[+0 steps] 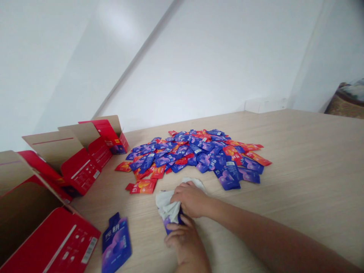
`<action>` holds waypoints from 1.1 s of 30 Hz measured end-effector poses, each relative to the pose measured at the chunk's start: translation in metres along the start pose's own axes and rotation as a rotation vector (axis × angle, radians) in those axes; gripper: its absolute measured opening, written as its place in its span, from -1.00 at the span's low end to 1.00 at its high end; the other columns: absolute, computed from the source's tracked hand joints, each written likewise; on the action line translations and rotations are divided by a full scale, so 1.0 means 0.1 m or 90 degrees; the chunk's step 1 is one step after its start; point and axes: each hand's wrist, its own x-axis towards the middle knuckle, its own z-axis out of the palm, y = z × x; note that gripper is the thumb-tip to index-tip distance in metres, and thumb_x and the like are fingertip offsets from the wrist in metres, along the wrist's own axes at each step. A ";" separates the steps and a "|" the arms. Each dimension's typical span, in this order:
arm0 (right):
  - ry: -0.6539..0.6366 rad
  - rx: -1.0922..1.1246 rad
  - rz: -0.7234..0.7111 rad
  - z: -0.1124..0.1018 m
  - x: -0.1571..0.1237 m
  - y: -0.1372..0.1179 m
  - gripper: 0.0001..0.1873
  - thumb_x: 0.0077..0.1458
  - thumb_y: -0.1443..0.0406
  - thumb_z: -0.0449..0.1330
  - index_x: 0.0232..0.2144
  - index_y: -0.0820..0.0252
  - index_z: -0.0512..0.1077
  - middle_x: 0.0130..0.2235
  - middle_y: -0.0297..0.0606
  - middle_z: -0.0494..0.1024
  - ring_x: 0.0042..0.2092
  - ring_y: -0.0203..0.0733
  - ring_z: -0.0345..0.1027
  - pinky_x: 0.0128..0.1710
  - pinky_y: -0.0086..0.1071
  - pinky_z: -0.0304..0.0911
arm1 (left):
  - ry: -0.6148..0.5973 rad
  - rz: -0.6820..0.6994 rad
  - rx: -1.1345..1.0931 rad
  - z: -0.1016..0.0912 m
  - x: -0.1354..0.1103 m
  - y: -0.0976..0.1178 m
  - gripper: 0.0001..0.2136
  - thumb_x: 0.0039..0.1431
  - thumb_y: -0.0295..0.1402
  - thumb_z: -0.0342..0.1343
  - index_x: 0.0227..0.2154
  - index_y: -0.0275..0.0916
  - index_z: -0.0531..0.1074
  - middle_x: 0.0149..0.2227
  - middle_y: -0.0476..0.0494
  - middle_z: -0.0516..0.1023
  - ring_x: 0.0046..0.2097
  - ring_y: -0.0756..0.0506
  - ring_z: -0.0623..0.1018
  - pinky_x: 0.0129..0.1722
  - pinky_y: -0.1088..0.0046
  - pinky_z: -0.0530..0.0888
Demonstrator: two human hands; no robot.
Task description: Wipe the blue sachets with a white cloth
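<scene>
My hands meet at the middle of the light wooden table (pixel 295 174). My right hand (pixel 190 199) presses down on a crumpled white cloth (pixel 167 201). My left hand (pixel 180 239) grips from below a purple-blue sachet (pixel 168 225), which is mostly wrapped in the cloth. A large heap of blue and red-orange sachets (pixel 190 153) lies just beyond my hands. One loose blue sachet (pixel 116 242) lies to the left of my left hand, apart from the heap.
Several open red cardboard boxes (pixel 81 170) stand along the table's left side, with the nearest (pixel 48 235) at the lower left. The table's far edge meets a white wall. A white block (pixel 264 105) sits at the back, and a patterned cushion (pixel 345 102) shows at far right.
</scene>
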 end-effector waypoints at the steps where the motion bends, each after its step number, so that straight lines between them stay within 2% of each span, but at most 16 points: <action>1: 0.009 -0.013 0.026 -0.01 0.00 0.06 -0.67 -0.03 0.38 0.12 -0.17 0.06 0.44 -0.19 -0.22 0.46 -0.10 -0.09 0.20 -0.15 -0.21 -0.01 | 0.018 0.011 0.030 0.02 -0.01 0.00 -0.62 0.08 -0.59 -0.13 -0.11 -0.26 0.47 -0.27 -0.46 0.59 -0.45 -0.30 0.58 -0.52 0.25 0.40; 5: 0.087 0.001 0.101 -0.10 -0.04 0.18 -0.66 0.01 0.43 0.07 -0.14 0.09 0.43 -0.17 -0.21 0.44 -0.09 -0.10 0.18 -0.12 -0.19 -0.02 | 0.044 0.026 0.082 0.06 -0.03 0.00 -0.62 0.08 -0.58 -0.10 -0.10 -0.22 0.47 -0.29 -0.45 0.60 -0.47 -0.30 0.57 -0.53 0.23 0.40; 7: 0.145 0.041 0.089 -0.14 -0.06 0.13 -0.61 0.04 0.42 0.06 -0.07 0.07 0.39 -0.12 -0.23 0.42 -0.07 -0.13 0.17 -0.09 -0.21 -0.03 | 0.047 0.030 0.075 0.05 -0.02 0.00 -0.62 0.08 -0.59 -0.11 -0.10 -0.22 0.48 -0.29 -0.45 0.60 -0.48 -0.31 0.57 -0.55 0.24 0.40; 9: 0.174 0.065 0.030 -0.16 -0.07 0.02 -0.61 0.06 0.39 0.05 -0.03 0.06 0.37 -0.07 -0.23 0.41 -0.05 -0.14 0.15 -0.05 -0.20 -0.04 | 0.024 0.021 0.036 0.02 0.00 0.00 -0.61 0.08 -0.60 -0.13 -0.11 -0.25 0.48 -0.29 -0.47 0.59 -0.46 -0.32 0.57 -0.54 0.23 0.41; 11: 0.135 0.070 -0.065 -0.13 -0.07 -0.10 -0.63 0.09 0.35 0.04 -0.04 0.03 0.39 -0.05 -0.25 0.41 -0.03 -0.14 0.15 -0.02 -0.20 -0.06 | -0.034 0.000 -0.033 -0.03 0.02 0.00 -0.62 0.05 -0.65 -0.15 -0.22 -0.33 0.53 -0.35 -0.43 0.61 -0.45 -0.29 0.58 -0.49 0.21 0.44; 13: 0.053 0.073 -0.147 -0.08 -0.05 -0.18 -0.66 0.08 0.33 0.06 -0.08 0.00 0.41 -0.07 -0.31 0.44 -0.03 -0.16 0.17 -0.02 -0.22 -0.06 | -0.083 -0.017 -0.088 -0.08 0.04 0.00 -0.62 0.00 -0.71 -0.17 -0.40 -0.37 0.56 -0.46 -0.32 0.60 -0.45 -0.21 0.57 -0.46 0.26 0.46; 15: -0.003 0.068 -0.162 -0.02 -0.04 -0.20 -0.68 0.04 0.32 0.09 -0.11 0.00 0.42 -0.09 -0.34 0.47 -0.05 -0.17 0.19 -0.04 -0.23 -0.03 | -0.095 -0.018 -0.101 -0.11 0.05 -0.02 -0.62 -0.03 -0.74 -0.18 -0.50 -0.39 0.55 -0.52 -0.28 0.58 -0.46 -0.18 0.57 -0.47 0.31 0.45; 16: -0.010 0.062 -0.142 0.00 -0.03 -0.19 -0.68 0.02 0.31 0.11 -0.13 0.00 0.43 -0.10 -0.35 0.47 -0.06 -0.17 0.20 -0.06 -0.24 -0.02 | -0.091 -0.017 -0.097 -0.12 0.05 -0.03 -0.62 -0.02 -0.73 -0.19 -0.47 -0.40 0.55 -0.51 -0.31 0.58 -0.45 -0.20 0.57 -0.48 0.30 0.45; 18: 0.001 0.044 -0.078 0.02 -0.02 -0.12 -0.67 -0.02 0.31 0.13 -0.15 0.01 0.43 -0.12 -0.33 0.47 -0.08 -0.15 0.21 -0.10 -0.23 -0.01 | -0.075 -0.013 -0.076 -0.11 0.03 -0.05 -0.62 0.04 -0.68 -0.19 -0.33 -0.40 0.55 -0.42 -0.40 0.60 -0.42 -0.28 0.58 -0.49 0.24 0.44; 21: 0.018 0.010 0.001 0.02 -0.02 0.01 -0.68 -0.05 0.35 0.14 -0.18 0.05 0.44 -0.17 -0.27 0.47 -0.10 -0.12 0.21 -0.14 -0.21 -0.02 | -0.018 0.018 -0.003 -0.05 0.00 -0.05 -0.60 0.10 -0.61 -0.17 -0.11 -0.27 0.48 -0.28 -0.47 0.59 -0.43 -0.32 0.58 -0.52 0.22 0.43; 26: 0.086 0.018 0.088 -0.05 -0.04 0.15 -0.67 -0.01 0.43 0.09 -0.17 0.10 0.43 -0.17 -0.22 0.46 -0.09 -0.11 0.19 -0.11 -0.20 -0.05 | 0.038 0.019 0.086 -0.02 -0.03 -0.01 -0.62 0.08 -0.60 -0.10 -0.10 -0.26 0.47 -0.28 -0.50 0.59 -0.45 -0.32 0.58 -0.52 0.19 0.43; 28: 0.135 0.068 0.075 -0.08 -0.06 0.12 -0.64 0.00 0.43 0.08 -0.12 0.09 0.41 -0.14 -0.25 0.45 -0.08 -0.14 0.18 -0.09 -0.21 -0.05 | 0.034 -0.004 0.099 -0.06 -0.02 0.00 -0.63 0.09 -0.59 -0.10 -0.09 -0.26 0.47 -0.27 -0.50 0.58 -0.43 -0.33 0.58 -0.50 0.18 0.43; 30: 0.168 0.103 0.024 -0.09 -0.07 0.04 -0.62 0.00 0.41 0.09 -0.08 0.09 0.38 -0.10 -0.27 0.44 -0.06 -0.16 0.17 -0.05 -0.22 -0.06 | 0.019 -0.026 0.087 -0.11 -0.01 0.01 -0.64 0.10 -0.58 -0.11 -0.10 -0.26 0.47 -0.26 -0.47 0.59 -0.41 -0.34 0.58 -0.48 0.17 0.43; 33: 0.111 0.108 -0.087 -0.07 -0.09 -0.12 -0.65 0.03 0.37 0.08 -0.09 0.05 0.40 -0.09 -0.30 0.45 -0.05 -0.17 0.17 -0.03 -0.22 -0.07 | -0.033 -0.042 0.003 -0.15 0.01 0.02 -0.67 0.07 -0.63 -0.13 -0.29 -0.36 0.54 -0.40 -0.36 0.61 -0.40 -0.30 0.58 -0.45 0.16 0.45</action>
